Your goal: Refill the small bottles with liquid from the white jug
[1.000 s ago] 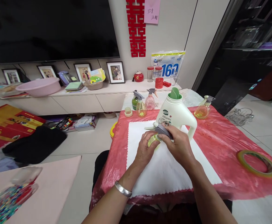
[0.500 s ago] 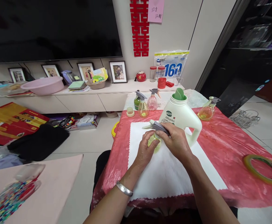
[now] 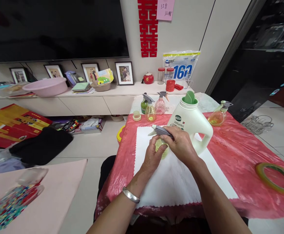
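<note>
Presently, both hands are closed on one small spray bottle point(image 3: 161, 148) of yellow-green liquid, standing on the white cloth point(image 3: 178, 182) near the front middle of the desk point(image 3: 231, 152). The left hand point(image 3: 153, 156) wraps the bottle's body, fingers curled round it, apparently to hold it steady and upright. The right hand point(image 3: 180, 144) is clamped over the grey trigger head point(image 3: 159, 130), whose nozzle points left; the grip suits turning or seating the head on the neck, though the neck joint itself is hidden. A metal bangle point(image 3: 130, 195) sits on the left wrist.

Just behind the hands stands a large white detergent jug point(image 3: 192, 125), open-topped with a green funnel point(image 3: 189, 97) in its mouth. Three more spray bottles point(image 3: 154, 107) cluster at the far left edge, with a loose cap point(image 3: 137, 116) beside them; another spray bottle point(image 3: 218, 115) stands at the far right. A tape roll point(image 3: 275, 175) lies well apart to the right.

The desk carries a red plastic cover. Beyond it, a low shelf point(image 3: 122, 89) bears framed photographs and a pink basin point(image 3: 44, 87) beneath a dark television; the floor is tiled
</note>
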The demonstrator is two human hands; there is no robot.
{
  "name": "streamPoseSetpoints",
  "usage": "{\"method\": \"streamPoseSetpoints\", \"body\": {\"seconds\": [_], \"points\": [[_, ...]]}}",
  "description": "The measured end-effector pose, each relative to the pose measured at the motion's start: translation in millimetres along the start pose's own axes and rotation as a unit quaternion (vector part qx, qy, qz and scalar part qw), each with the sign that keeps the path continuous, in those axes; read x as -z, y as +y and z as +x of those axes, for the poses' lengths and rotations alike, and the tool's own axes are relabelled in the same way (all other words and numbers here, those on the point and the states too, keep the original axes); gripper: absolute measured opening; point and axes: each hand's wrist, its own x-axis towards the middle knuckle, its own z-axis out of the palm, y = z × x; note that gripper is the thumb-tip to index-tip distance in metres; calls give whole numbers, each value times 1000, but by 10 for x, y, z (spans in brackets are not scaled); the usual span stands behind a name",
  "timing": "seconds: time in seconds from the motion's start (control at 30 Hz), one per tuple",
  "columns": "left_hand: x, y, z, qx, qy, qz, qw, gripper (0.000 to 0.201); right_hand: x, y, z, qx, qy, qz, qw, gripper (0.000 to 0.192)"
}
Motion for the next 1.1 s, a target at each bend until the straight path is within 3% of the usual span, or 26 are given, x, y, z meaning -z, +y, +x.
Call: {"method": "streamPoseSetpoints", "body": {"seconds": [0.4,0.8,1.1], "points": [[-93,120,-33,29,54,-89,994,36,-123,60,-79,-37,34,69,996,21],[-66,88,-66,45,70,-49,995,52,-254,293,-235,-60,16,234,970,38],[-48,58,-48,46,57,-42,996,48,-355,259,-228,-60,58,195,977,24]]}}
